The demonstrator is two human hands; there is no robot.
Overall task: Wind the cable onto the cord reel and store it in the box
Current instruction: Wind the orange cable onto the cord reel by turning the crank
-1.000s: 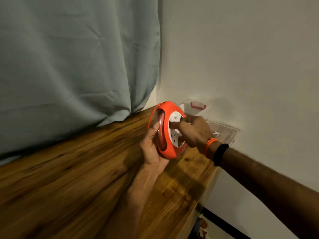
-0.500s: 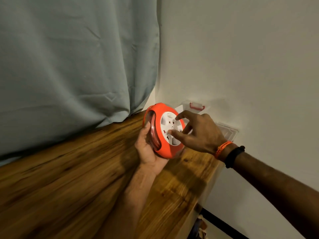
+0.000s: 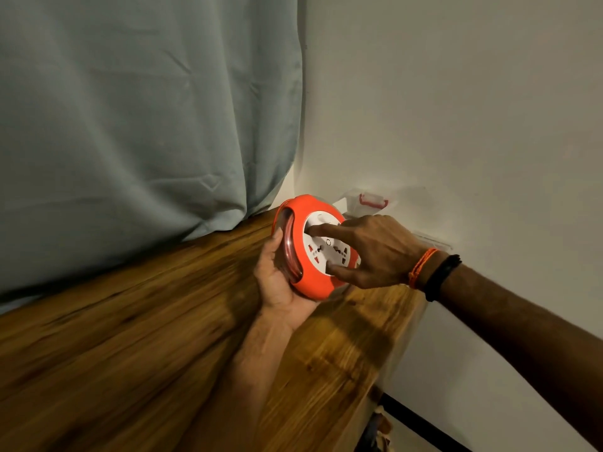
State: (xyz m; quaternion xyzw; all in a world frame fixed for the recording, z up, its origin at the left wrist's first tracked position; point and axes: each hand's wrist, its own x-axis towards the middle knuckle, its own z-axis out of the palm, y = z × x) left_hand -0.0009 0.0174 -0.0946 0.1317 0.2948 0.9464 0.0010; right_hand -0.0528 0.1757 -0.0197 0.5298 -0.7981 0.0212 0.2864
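cord reel | L hand grips rim | R hand open, fingertips on face | nr table edge

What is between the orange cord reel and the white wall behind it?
In the head view, a clear plastic box with a red latch stands between the cord reel and the wall, partly hidden by the right hand.

cord reel: orange, white socket face, upright | box: clear, behind
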